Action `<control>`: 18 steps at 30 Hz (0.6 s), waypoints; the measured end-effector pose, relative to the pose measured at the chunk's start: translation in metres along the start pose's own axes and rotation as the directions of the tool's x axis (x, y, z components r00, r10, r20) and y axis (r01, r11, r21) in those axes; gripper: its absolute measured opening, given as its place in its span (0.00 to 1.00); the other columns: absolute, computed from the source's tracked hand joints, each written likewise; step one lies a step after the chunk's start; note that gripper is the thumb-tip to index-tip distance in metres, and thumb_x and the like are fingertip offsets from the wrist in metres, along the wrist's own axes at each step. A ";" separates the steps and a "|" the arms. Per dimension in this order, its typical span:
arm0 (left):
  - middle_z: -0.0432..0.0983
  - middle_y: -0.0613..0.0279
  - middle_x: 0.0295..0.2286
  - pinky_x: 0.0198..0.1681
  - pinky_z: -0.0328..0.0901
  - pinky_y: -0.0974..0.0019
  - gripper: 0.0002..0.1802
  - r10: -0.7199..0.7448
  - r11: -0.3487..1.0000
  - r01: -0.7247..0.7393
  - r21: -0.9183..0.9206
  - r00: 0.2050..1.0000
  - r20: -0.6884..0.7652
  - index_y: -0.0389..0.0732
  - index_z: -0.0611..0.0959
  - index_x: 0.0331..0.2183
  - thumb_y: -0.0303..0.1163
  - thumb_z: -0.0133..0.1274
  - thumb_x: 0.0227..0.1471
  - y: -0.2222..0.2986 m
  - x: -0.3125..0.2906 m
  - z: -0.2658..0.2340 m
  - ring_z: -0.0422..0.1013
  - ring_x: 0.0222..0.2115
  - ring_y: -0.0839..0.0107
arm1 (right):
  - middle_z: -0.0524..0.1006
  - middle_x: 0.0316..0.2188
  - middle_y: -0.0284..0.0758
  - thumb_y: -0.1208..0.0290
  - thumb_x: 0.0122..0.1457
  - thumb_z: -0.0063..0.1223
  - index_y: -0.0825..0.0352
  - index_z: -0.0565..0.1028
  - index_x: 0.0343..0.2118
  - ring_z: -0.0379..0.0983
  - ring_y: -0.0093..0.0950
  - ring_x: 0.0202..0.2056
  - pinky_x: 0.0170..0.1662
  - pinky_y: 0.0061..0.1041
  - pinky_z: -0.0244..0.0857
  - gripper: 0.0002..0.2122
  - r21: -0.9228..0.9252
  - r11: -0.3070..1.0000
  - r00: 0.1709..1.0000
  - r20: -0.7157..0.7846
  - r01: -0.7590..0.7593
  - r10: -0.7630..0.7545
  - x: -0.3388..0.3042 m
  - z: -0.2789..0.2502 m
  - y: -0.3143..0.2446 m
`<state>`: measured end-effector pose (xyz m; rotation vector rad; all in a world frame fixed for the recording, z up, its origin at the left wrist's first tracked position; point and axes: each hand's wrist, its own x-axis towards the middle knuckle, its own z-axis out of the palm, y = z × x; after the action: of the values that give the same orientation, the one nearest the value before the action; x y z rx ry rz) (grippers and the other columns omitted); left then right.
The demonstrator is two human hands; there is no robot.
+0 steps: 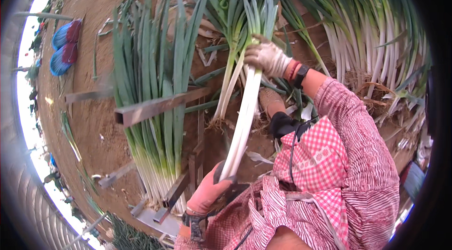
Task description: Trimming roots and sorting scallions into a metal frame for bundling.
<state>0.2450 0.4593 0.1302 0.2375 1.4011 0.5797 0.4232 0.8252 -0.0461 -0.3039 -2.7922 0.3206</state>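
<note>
My right hand point(269, 57), in a whitish glove, is closed around the upper stems of a few long green onions point(244, 120). At their white root ends, my left hand point(210, 190), in a pink and dark glove, is closed on the same stalks. The onions slant across my front, leaves pointing away. Left of them, a thick bunch of green onions point(157, 155) rests in a metal frame point(162, 107), roots toward me. Just beyond my hands lie more loose green onions point(230, 78) with roots showing.
A large pile of green onions point(376, 52) lies at the far right on the dirt floor point(89, 122). Two blue and dark red objects point(65, 47) sit at the far left. Metal bars of the frame jut out beside my left arm. Leaf scraps are scattered around.
</note>
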 end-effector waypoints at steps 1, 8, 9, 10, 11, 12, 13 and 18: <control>0.75 0.62 0.42 0.41 0.67 0.74 0.34 0.025 0.998 -0.023 0.058 0.999 -0.041 0.35 0.69 0.58 0.27 0.57 0.48 -0.001 -0.017 0.003 0.71 0.38 0.77 | 0.79 0.38 0.28 0.71 0.45 0.60 0.55 0.76 0.38 0.74 0.30 0.48 0.66 0.49 0.48 0.14 0.002 1.000 1.000 -0.009 0.010 -0.010 0.004 -0.009 0.003; 0.76 0.60 0.41 0.43 0.68 0.70 0.34 0.148 0.966 -0.095 0.239 0.966 -0.211 0.37 0.69 0.58 0.29 0.59 0.49 -0.039 -0.120 -0.002 0.72 0.38 0.75 | 0.78 0.42 0.31 0.74 0.41 0.61 0.56 0.75 0.42 0.72 0.33 0.50 0.64 0.46 0.53 0.20 -0.088 0.986 0.981 0.146 0.139 -0.125 0.053 -0.103 -0.034; 0.76 0.58 0.42 0.47 0.67 0.66 0.35 0.275 0.929 -0.196 0.314 0.934 -0.230 0.37 0.69 0.58 0.30 0.59 0.49 -0.054 -0.132 -0.007 0.72 0.41 0.71 | 0.77 0.43 0.32 0.75 0.41 0.61 0.57 0.75 0.42 0.72 0.34 0.50 0.63 0.45 0.54 0.21 -0.117 0.976 0.978 0.124 0.182 -0.168 0.062 -0.120 -0.045; 0.78 0.46 0.41 0.51 0.66 0.61 0.35 0.321 0.879 -0.199 0.434 0.919 -0.230 0.37 0.68 0.58 0.32 0.59 0.49 -0.048 -0.145 -0.008 0.75 0.45 0.62 | 0.77 0.43 0.33 0.76 0.40 0.61 0.57 0.74 0.43 0.72 0.35 0.51 0.62 0.45 0.55 0.22 -0.152 0.964 0.973 0.104 0.219 -0.204 0.070 -0.141 -0.056; 0.78 0.44 0.41 0.49 0.67 0.61 0.34 0.370 0.850 -0.214 0.481 0.893 -0.256 0.37 0.69 0.58 0.33 0.59 0.49 -0.047 -0.160 -0.009 0.76 0.44 0.59 | 0.76 0.44 0.34 0.77 0.40 0.61 0.57 0.74 0.44 0.71 0.36 0.51 0.62 0.45 0.56 0.23 -0.180 0.950 0.967 0.075 0.254 -0.244 0.080 -0.159 -0.067; 0.77 0.48 0.43 0.50 0.66 0.64 0.36 0.272 0.895 -0.135 0.426 0.920 -0.280 0.37 0.69 0.59 0.32 0.59 0.48 -0.040 -0.174 -0.011 0.73 0.43 0.63 | 0.76 0.44 0.34 0.78 0.39 0.60 0.58 0.73 0.45 0.71 0.37 0.51 0.61 0.45 0.57 0.24 -0.225 0.932 0.959 0.048 0.283 -0.280 0.090 -0.183 -0.076; 0.77 0.48 0.42 0.50 0.66 0.63 0.36 0.431 0.825 -0.251 0.507 0.859 -0.277 0.38 0.69 0.59 0.31 0.59 0.48 -0.050 -0.186 -0.015 0.73 0.43 0.63 | 0.76 0.45 0.35 0.79 0.39 0.60 0.58 0.73 0.46 0.71 0.38 0.51 0.60 0.44 0.58 0.25 -0.259 0.912 0.946 0.016 0.317 -0.324 0.104 -0.206 -0.089; 0.79 0.50 0.39 0.48 0.67 0.63 0.30 0.708 0.658 -0.284 0.697 0.549 -0.444 0.37 0.73 0.55 0.29 0.58 0.50 -0.087 -0.264 -0.040 0.75 0.41 0.64 | 0.74 0.47 0.38 0.83 0.39 0.58 0.59 0.71 0.49 0.70 0.42 0.51 0.58 0.43 0.61 0.29 -0.400 0.792 0.832 -0.116 0.460 -0.542 0.185 -0.287 -0.179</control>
<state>0.2120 0.2440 0.3068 1.0518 2.2708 0.7895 0.3153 0.7525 0.3173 0.3221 -2.5562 -0.3368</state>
